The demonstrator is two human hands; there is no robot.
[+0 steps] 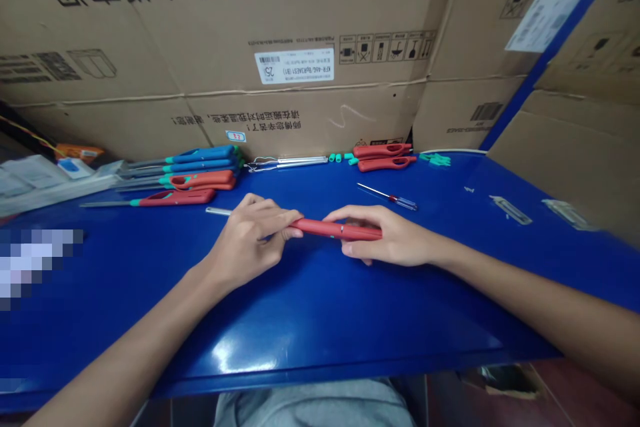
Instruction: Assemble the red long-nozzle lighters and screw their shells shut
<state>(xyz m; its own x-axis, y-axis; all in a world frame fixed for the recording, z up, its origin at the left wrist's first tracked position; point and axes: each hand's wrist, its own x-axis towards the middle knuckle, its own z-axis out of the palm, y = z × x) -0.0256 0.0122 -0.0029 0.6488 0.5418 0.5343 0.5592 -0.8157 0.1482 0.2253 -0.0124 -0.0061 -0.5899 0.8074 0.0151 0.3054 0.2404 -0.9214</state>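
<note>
A red long-necked lighter [325, 229] lies across the middle of the blue table [310, 307], its metal tube pointing left. My left hand [250, 240] is closed around the front part of it, where the tube meets the red body. My right hand [385, 235] grips the red handle end, fingers curled over it. Both hands rest low on the table top.
A pile of blue and red lighters [190, 173] lies at the back left. Bare metal tubes [290, 163], small green caps [345, 158] and two red handles [383, 156] sit along the cardboard boxes [280, 33]. A small screwdriver [387, 196] lies behind my right hand. Metal clips [510, 209] lie right.
</note>
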